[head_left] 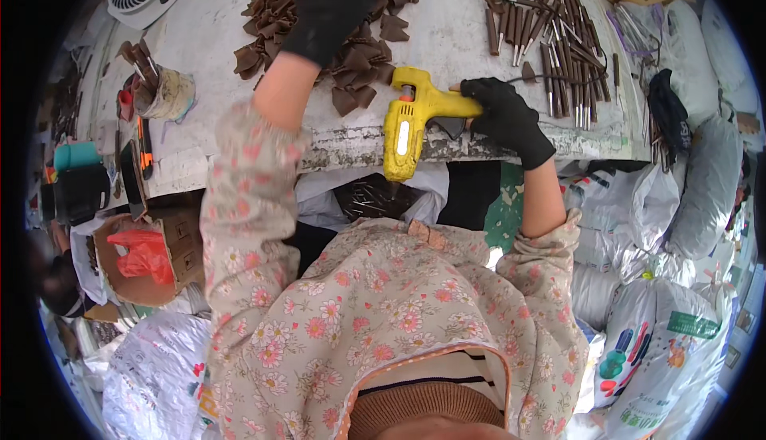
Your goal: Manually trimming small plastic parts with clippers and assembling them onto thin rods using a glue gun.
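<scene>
While you are leaning over the worn white table [239, 33] in the head view, your left hand [339, 1] in its black glove is pressing down onto the pile of brown cut pieces [359, 61], fingers spread over them; whether it is pinching one, you cannot tell from here. Your right hand [503, 113], also gloved, is gripping the yellow glue gun [411, 117] by its barrel end, keeping it lying at the table's near edge with the handle hanging toward you, probably so it is staying within easy reach. The gun is sitting between your two hands, just below the pile, while the brown sticks [558, 41] are lying spread beyond your right hand.
</scene>
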`<state>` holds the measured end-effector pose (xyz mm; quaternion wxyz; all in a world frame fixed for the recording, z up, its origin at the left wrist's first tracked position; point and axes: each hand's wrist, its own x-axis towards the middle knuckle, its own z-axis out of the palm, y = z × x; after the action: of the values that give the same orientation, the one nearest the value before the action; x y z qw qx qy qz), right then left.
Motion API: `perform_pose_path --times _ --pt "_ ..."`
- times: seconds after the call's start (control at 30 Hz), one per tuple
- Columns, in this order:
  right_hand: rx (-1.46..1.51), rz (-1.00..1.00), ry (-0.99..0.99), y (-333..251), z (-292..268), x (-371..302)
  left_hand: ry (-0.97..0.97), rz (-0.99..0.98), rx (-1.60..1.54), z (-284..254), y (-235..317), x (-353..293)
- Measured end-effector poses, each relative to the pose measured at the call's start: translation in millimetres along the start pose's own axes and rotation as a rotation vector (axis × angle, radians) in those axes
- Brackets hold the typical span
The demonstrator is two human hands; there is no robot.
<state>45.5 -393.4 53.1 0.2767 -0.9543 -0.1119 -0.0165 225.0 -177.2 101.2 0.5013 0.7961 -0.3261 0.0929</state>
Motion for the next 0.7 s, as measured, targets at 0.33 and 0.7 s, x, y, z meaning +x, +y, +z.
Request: perform_pose_path --times 0.33,0.7 --pt "-0.034 0.422 0.108 83 -24 30 0.255 -0.302 0.151 -50 11 -174" --pt "-0.474 0.492 0.18 64 -19 67 0.207 -0.249 0.43 -52 -3 -228"
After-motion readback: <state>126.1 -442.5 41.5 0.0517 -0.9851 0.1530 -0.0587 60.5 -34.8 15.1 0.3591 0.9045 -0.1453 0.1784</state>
